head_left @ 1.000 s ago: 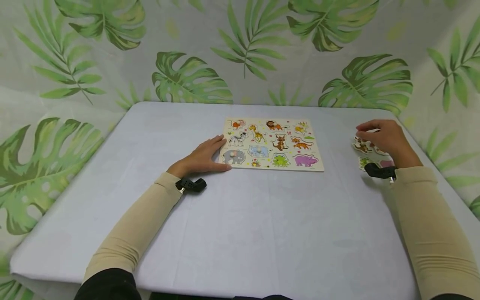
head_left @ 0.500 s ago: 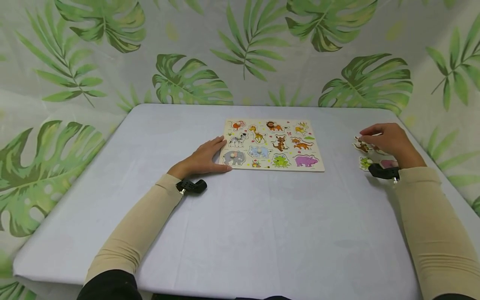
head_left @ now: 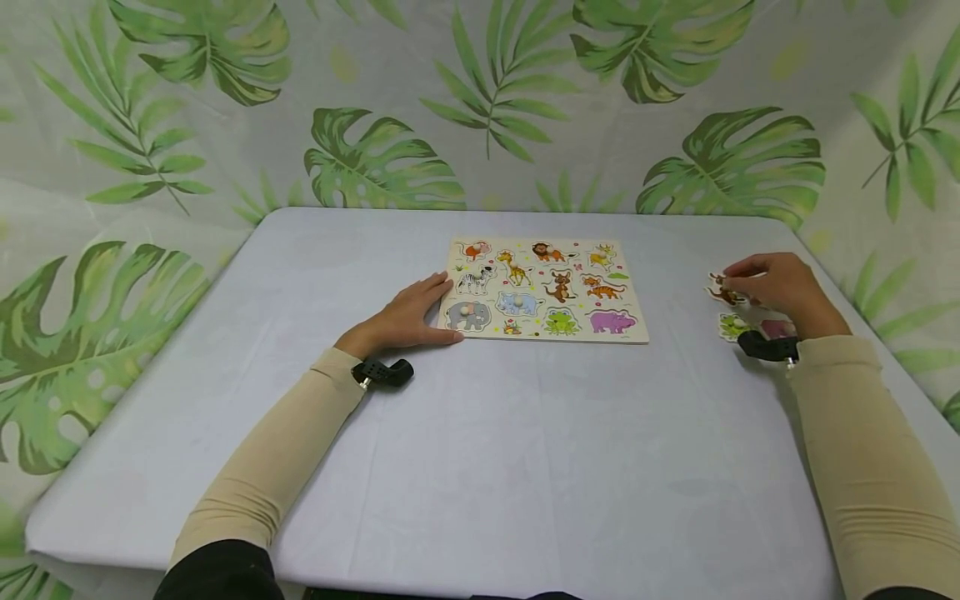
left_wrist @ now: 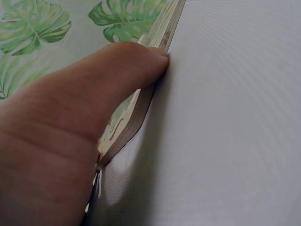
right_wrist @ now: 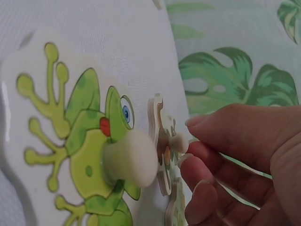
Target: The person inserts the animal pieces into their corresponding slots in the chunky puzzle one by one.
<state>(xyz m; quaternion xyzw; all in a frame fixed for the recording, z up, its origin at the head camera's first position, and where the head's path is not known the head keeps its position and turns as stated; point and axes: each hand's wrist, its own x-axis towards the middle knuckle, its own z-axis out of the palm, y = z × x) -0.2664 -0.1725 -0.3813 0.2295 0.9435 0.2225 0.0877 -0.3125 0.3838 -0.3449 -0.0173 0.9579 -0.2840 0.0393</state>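
My left hand (head_left: 408,315) lies spread against the left end of the animal puzzle board (head_left: 525,331). Its thumb (left_wrist: 127,63) presses on the board's front edge in the left wrist view. Over the loose pieces at the right, my right hand (head_left: 783,287) has its thumb and forefinger around the knob of a brown kangaroo puzzle piece (head_left: 722,287). A gap shows between thumb and knob (right_wrist: 178,142) in the right wrist view. Nearest that camera is a frog piece (right_wrist: 89,155) with a pale knob.
A purple piece (head_left: 776,328) lies beside the frog piece, partly behind the black wrist camera (head_left: 767,346). Another piece is mostly hidden under my right hand. The white-covered table (head_left: 480,467) ends at a leaf-print cloth (head_left: 510,100).
My right hand has lowered and shifted slightly to the right, its fingertips coming down to the kangaroo piece's knob. The left hand and the board stay in place.
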